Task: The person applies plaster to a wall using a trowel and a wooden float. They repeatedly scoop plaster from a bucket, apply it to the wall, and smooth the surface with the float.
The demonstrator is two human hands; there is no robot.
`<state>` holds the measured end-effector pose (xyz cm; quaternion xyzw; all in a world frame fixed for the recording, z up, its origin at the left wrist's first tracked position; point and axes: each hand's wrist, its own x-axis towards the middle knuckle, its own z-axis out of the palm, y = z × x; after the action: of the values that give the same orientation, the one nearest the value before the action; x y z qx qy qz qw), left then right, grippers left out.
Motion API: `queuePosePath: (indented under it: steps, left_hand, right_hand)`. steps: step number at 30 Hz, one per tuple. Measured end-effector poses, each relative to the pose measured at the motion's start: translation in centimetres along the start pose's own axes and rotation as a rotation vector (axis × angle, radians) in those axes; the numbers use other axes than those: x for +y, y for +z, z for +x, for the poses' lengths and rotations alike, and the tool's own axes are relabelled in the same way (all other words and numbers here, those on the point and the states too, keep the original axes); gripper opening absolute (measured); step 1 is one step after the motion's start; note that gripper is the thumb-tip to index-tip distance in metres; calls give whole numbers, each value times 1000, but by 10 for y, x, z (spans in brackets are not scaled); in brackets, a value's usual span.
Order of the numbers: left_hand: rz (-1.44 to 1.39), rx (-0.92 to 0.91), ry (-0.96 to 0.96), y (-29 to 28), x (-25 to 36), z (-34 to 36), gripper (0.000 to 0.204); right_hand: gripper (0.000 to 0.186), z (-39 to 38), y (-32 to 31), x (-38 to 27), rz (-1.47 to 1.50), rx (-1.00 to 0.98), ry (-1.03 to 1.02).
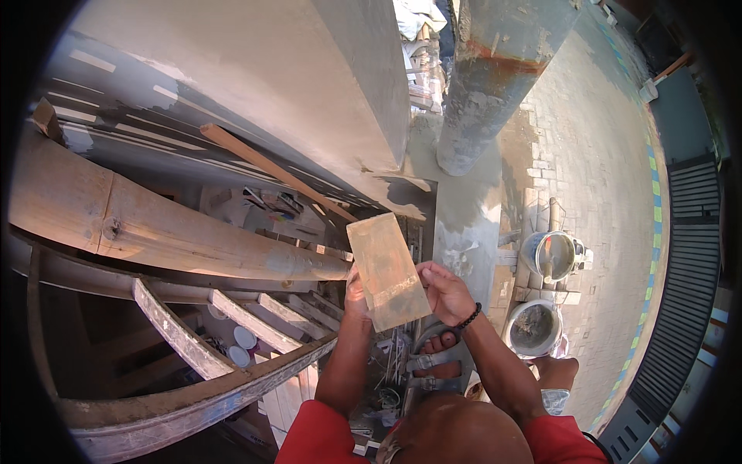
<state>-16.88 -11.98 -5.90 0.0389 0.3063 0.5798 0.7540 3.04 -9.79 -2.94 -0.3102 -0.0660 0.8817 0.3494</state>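
Note:
A flat rectangular board (389, 271), tan with grey smears like cement, is held tilted in front of me by both hands. My left hand (355, 294) grips its left edge; most of those fingers are hidden behind it. On the opposite edge, my right hand (446, 292) pinches the board between thumb and fingers, with a dark beaded bracelet (470, 315) round the wrist. The board's upper face is turned up toward me, and its far corner overlaps the base of a plastered grey wall (309, 100).
A thick bamboo pole (185, 236) and a ladder-like wooden frame (174, 329) lie at the left. A round grey column (483, 93) stands ahead. To the right, two buckets (550, 255) sit by the paving (587, 155). Sandalled feet (438, 344) show below the board.

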Motion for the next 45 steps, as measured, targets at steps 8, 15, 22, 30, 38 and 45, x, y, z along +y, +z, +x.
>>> queuePosePath:
  steps: [8, 15, 22, 30, 38, 45]
  left_hand:
    - [225, -252, 35, 70, 8, 29, 54]
    - [432, -415, -97, 48, 10, 55, 38]
    - [357, 149, 112, 16, -19, 50, 43]
    - [233, 476, 45, -29, -55, 11, 31]
    - [232, 497, 41, -41, -53, -5, 31]
    - [258, 485, 49, -39, -43, -5, 33]
  right_hand:
    - [38, -9, -18, 11, 255, -76, -45]
    - [52, -24, -33, 0, 219, -140, -109]
    - [71, 13, 30, -46, -276, 61, -350]
    - [70, 49, 25, -63, -556, 135, -326]
    - [69, 59, 25, -60, -624, 141, -344]
    - [68, 64, 26, -60, -641, 146, -357]
